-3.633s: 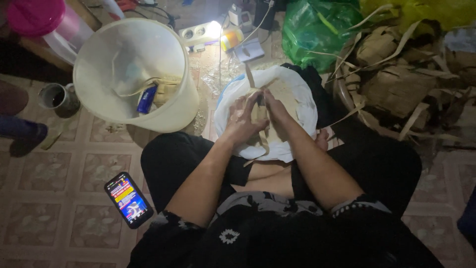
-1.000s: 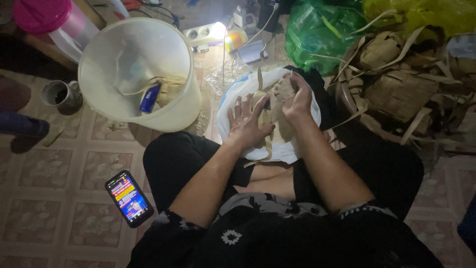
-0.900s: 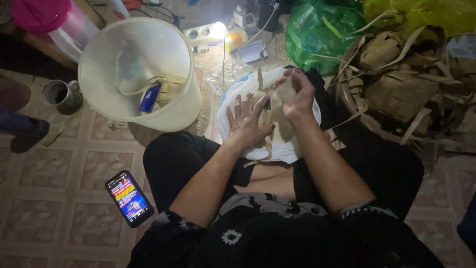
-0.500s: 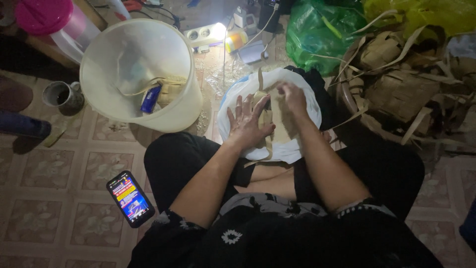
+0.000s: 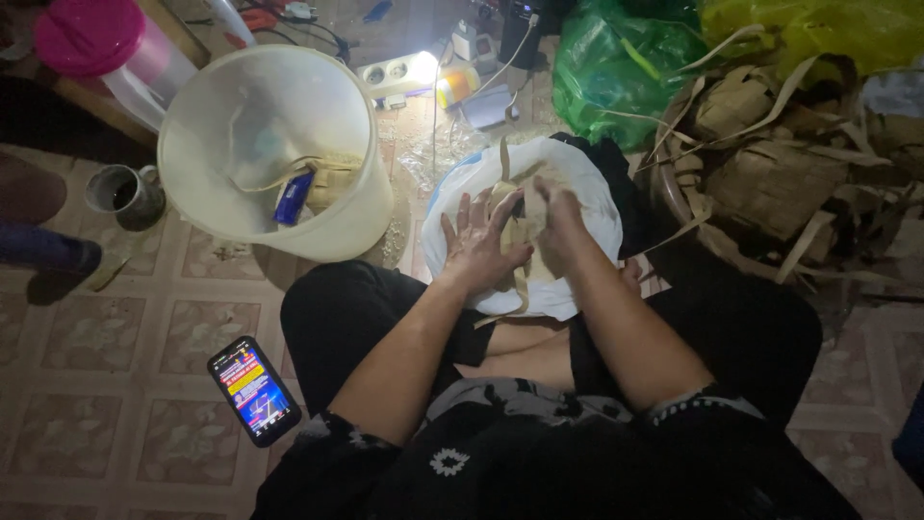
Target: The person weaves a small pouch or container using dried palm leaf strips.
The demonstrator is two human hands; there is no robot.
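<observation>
We are weaving the pale leaf strips (image 5: pixel 520 246) over the white bag (image 5: pixel 592 207) on our lap. Our left hand (image 5: pixel 478 246) lies open, pressing them flat; our right hand (image 5: pixel 556 217) pinches one strip. Next seems threading it through, keeping tension.

Tiled floor (image 5: pixel 106 424): phone (image 5: pixel 254 390), bucket (image 5: pixel 274 154), mug (image 5: pixel 125 193).

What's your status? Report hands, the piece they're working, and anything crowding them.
Left hand flat on woven leaf pouch, fingers spread. Right hand gripping its far side. White bag beneath; white bucket close left, not touching.
</observation>
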